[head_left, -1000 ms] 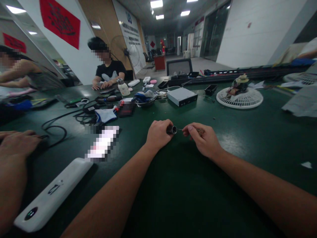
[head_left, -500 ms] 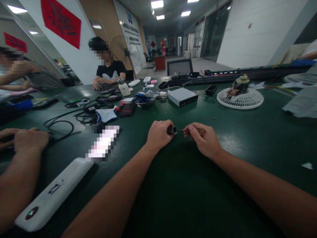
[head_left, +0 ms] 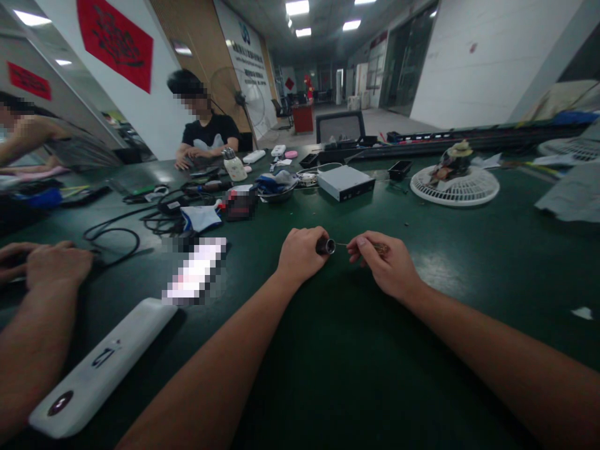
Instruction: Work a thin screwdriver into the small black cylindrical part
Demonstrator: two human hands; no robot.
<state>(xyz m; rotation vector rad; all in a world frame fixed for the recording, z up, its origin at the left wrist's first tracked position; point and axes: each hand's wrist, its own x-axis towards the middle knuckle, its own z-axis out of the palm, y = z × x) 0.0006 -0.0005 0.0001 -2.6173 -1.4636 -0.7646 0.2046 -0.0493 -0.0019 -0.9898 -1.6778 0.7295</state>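
My left hand (head_left: 300,255) is closed around a small dark cylinder (head_left: 325,246) with a shiny metal rim, which sticks out past my fingers toward my other hand. My right hand (head_left: 382,264) pinches a thin wire (head_left: 341,244) between thumb and fingers. A brownish coiled part (head_left: 380,249) of it shows among those fingers. The wire runs across the small gap between my hands toward the cylinder's open end. Both hands are held just over the green table top.
Another person's hands (head_left: 56,264) rest at the left by a black cable (head_left: 112,237), near a white bar-shaped device (head_left: 100,369) and a pixelated bright rectangle (head_left: 197,272). A silver drive box (head_left: 345,182) and a white fan guard (head_left: 454,186) stand farther along the green table (head_left: 356,387).
My right hand has shifted slightly rightward, drawing the wire a little straighter. The other person's hands at the left moved rightward between the oldest frame and the middle one.
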